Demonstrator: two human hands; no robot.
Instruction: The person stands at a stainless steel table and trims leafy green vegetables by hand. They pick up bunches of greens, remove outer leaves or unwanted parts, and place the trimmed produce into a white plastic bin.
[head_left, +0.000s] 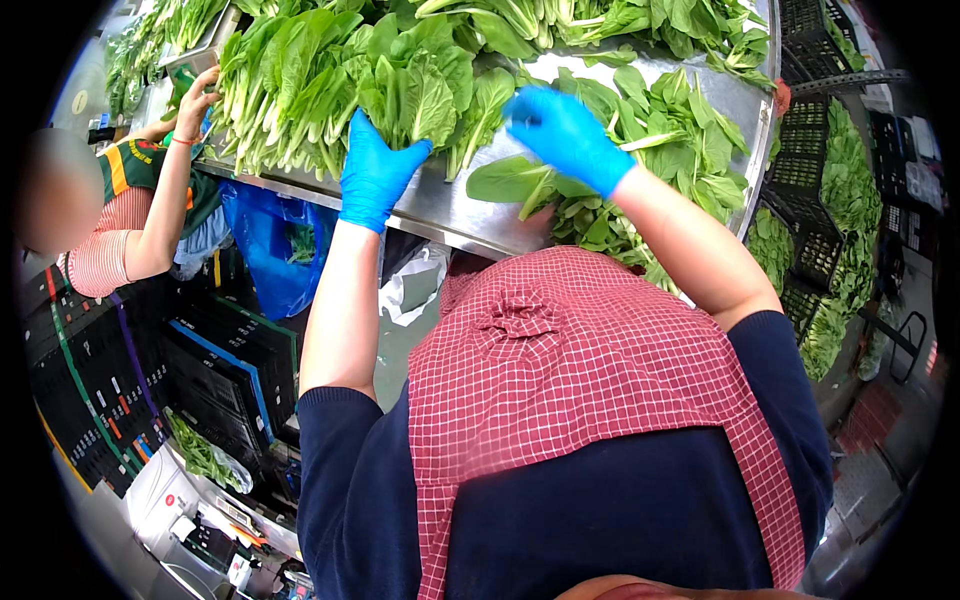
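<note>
My left hand (381, 172), in a blue glove, is at the front edge of the metal table (442, 214). Its thumb and forefinger are spread around the lower ends of a bunch of leafy greens (405, 97); the other fingers are hidden. To its left, more greens (277, 90) lie in a dense row, pale stems facing the front edge. My right hand (562, 135), also gloved in blue, hovers above a loose pile of greens (675, 142). Its fingers look curled and blurred, and nothing shows clearly between them. One small bunch (484, 112) lies between my hands.
A co-worker's hand (196, 105) reaches to the row's left end, near a metal container (199, 45). A blue plastic bag (274, 247) hangs below the table. Black crates (217, 375) are stacked at left; crates of greens (814, 187) stand at right.
</note>
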